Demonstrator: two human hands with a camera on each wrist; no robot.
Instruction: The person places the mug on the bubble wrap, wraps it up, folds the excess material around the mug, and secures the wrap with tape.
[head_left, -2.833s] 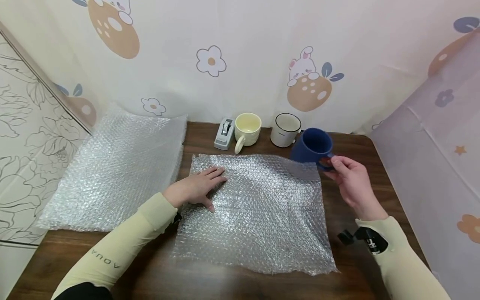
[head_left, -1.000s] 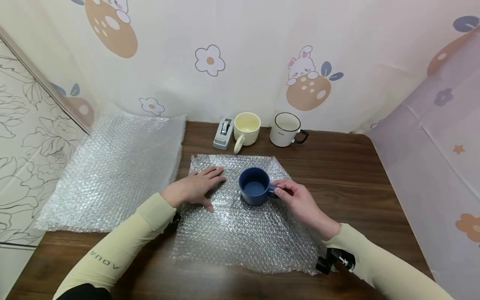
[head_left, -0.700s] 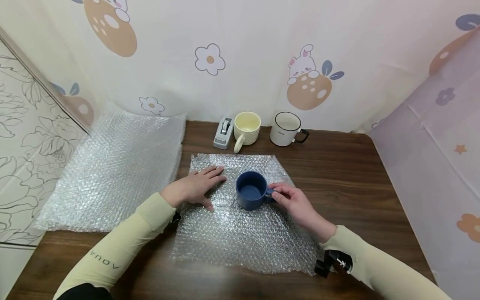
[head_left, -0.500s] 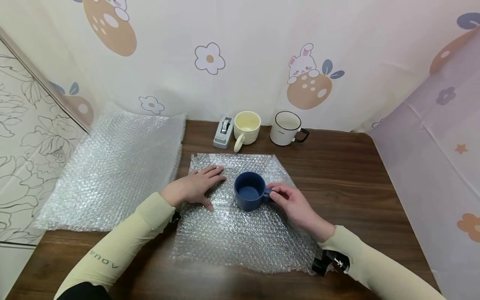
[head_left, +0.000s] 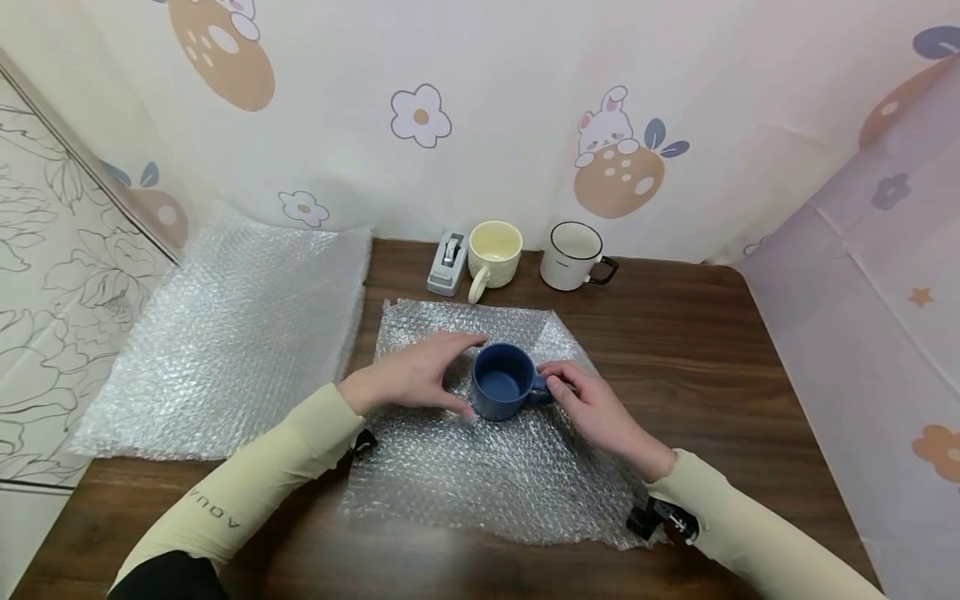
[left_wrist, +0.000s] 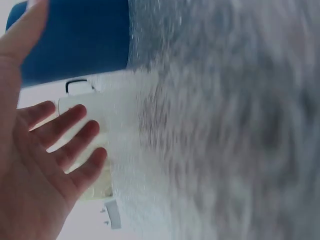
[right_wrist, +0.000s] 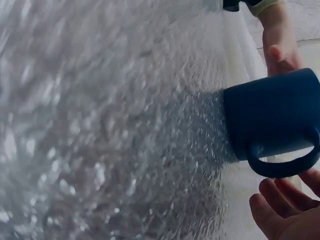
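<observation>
Since the earlier frame, the left hand [head_left: 412, 371] has come right across the bubble wrap [head_left: 450, 492] to the mug [head_left: 498, 406], which sits upright on the wrap near the middle of my head view. I see its fingers stretched beyond the mug's upper left and the thumb at its lower left, the palm facing it; nothing is clasped, and I can't tell whether the thumb touches.

From the right, the right hand [head_left: 600, 412] has thumb and fingers at the handle [right_wrist: 280, 169]. My right wrist view shows several fingers loosely bent just beside it, so I can't tell whether the others pinch. The mug lies between both hands.
</observation>
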